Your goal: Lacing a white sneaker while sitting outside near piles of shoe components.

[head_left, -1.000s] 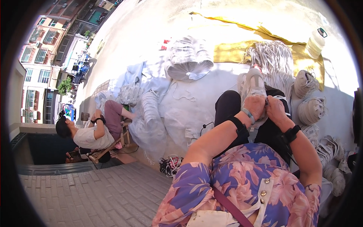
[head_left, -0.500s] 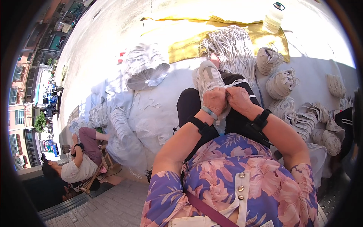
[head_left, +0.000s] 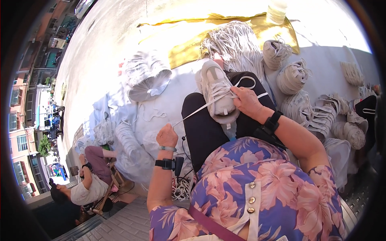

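Observation:
A white and pale grey sneaker [head_left: 220, 107] rests on my lap between my thighs, its toe pointing away from me. Crossed laces run over its tongue. From the lacing a white shoelace [head_left: 196, 111] stretches taut down to the left, its end in my closed left hand [head_left: 167, 135], held out beside my left thigh. My right hand [head_left: 246, 101] is closed on the right edge of the sneaker's opening. Beside its fingers a loop of lace rises over my right thigh; whether they also pinch lace is hidden.
A heap of white laces [head_left: 235, 46] lies beyond my knees on a yellow sack [head_left: 183, 54]. Bundled shoe uppers [head_left: 292, 76] stand at the right. A clear bag of white pieces [head_left: 146, 74] sits far left. Another person [head_left: 90, 180] sits at the left.
My left hand has moved from the sneaker down to the left, drawing the lace out straight. My right hand stays by the sneaker, which now shows more fully.

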Demonstrator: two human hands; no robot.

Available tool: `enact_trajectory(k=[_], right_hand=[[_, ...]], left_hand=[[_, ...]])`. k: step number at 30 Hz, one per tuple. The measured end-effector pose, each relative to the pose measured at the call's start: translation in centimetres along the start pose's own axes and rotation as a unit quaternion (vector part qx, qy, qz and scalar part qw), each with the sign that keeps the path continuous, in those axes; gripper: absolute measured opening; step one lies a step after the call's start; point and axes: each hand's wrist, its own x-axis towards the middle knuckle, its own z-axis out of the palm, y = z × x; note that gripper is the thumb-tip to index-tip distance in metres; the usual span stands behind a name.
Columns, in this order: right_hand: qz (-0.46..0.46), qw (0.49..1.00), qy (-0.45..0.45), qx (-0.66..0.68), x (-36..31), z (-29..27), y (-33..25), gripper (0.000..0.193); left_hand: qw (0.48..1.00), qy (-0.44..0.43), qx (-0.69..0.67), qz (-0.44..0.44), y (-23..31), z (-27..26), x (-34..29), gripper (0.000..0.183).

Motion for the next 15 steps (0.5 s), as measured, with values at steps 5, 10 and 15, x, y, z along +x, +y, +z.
enact_trajectory(k=[5,10,15], right_hand=[[-0.035,0.998,0.016,-0.039,0.4,1.0,0.5,0.02],[-0.027,0.996,0.004,-0.079,0.5,1.6,-0.2,0.017],[-0.032,0.998,0.023,-0.057,-0.1,0.6,0.8,0.026]], left_hand=[[0.967,-0.147,0.104,-0.181,-11.1,1.5,-7.1,0.015],[0.939,-0.264,0.172,-0.135,-9.9,2.1,-7.8,0.02],[0.957,-0.244,0.145,-0.065,-4.9,1.3,-4.6,0.016]])
